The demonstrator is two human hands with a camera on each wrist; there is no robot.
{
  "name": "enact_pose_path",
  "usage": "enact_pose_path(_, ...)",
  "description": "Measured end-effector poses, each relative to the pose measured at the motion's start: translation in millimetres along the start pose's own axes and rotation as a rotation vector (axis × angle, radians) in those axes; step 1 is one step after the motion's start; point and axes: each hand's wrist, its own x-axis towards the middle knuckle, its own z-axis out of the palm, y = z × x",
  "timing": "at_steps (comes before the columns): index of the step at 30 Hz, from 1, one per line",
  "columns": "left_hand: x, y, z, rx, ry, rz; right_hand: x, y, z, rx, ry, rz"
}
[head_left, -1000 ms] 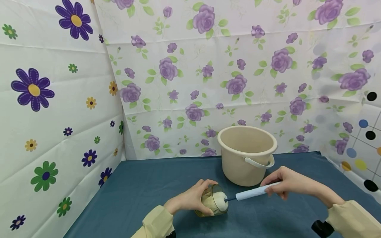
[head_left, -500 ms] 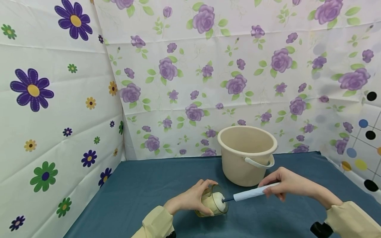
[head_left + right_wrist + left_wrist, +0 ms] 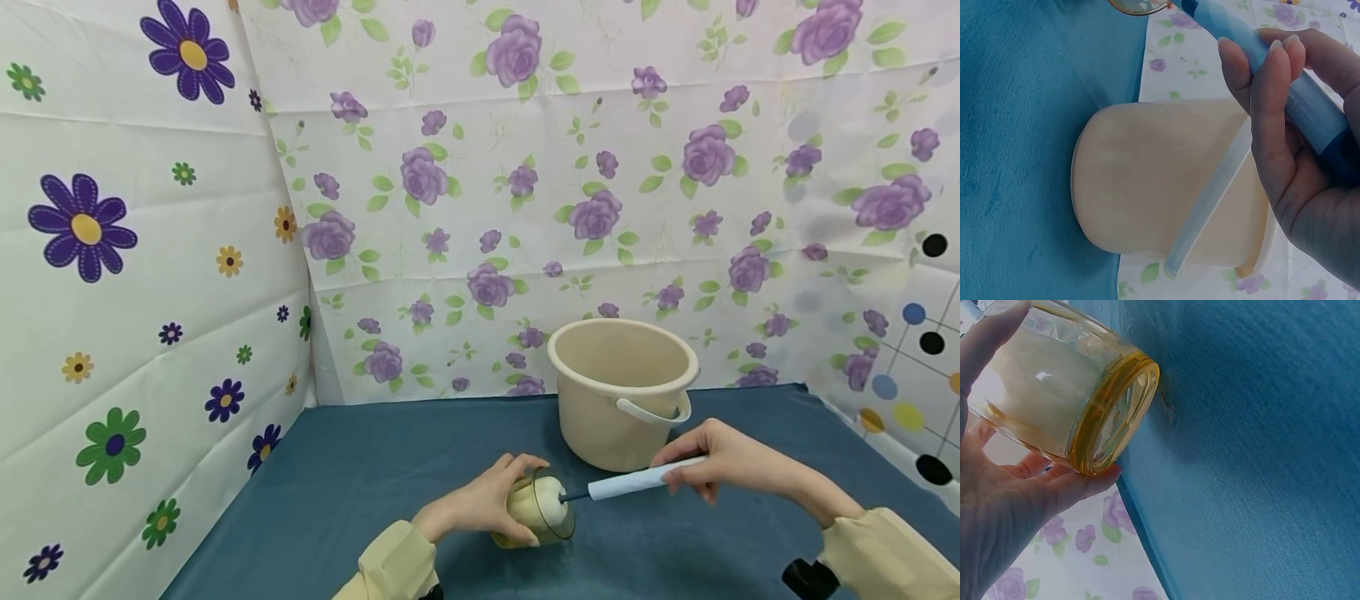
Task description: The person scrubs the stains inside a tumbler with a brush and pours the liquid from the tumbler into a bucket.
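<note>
My left hand (image 3: 483, 502) grips an amber-tinted glass cup (image 3: 1110, 415) round its side, tilted with its mouth to the right, low over the cloth. A white sponge head (image 3: 551, 500) fills much of the cup's inside. From it a thin dark stem leads to the light blue handle (image 3: 630, 482) of this sponge cup brush. That handle is pinched between the thumb and fingers of my right hand (image 3: 708, 461). In the right wrist view the handle's far end (image 3: 1341, 156) is dark blue. The left wrist view shows the thick amber base of the cup facing the camera.
A beige bucket (image 3: 611, 429) with a white handle (image 3: 652, 414) stands at the back right, just behind my right hand. Blue cloth (image 3: 390, 458) covers the table. Flower-printed sheets (image 3: 450, 250) hang behind and at the left.
The brush has shifted slightly left into the cup, and the sponge has moved a little inside it. My left hand and the cup have stayed nearly still.
</note>
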Motion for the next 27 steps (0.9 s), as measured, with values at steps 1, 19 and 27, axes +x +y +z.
enact_pose_path(1, 0.0, -0.1, 0.2, 0.004, -0.001, 0.001, -0.1, 0.2, -0.1, -0.001, 0.002, 0.002)
enact_pose_path(19, 0.8, 3.4, -0.7, 0.047, 0.001, -0.010, -5.4, 0.8, -4.1, -0.030, -0.007, 0.050)
enact_pose_path(27, 0.5, 3.7, -1.0, 0.049, 0.001, -0.007, -5.4, -2.4, -4.0, -0.042, -0.028, 0.045)
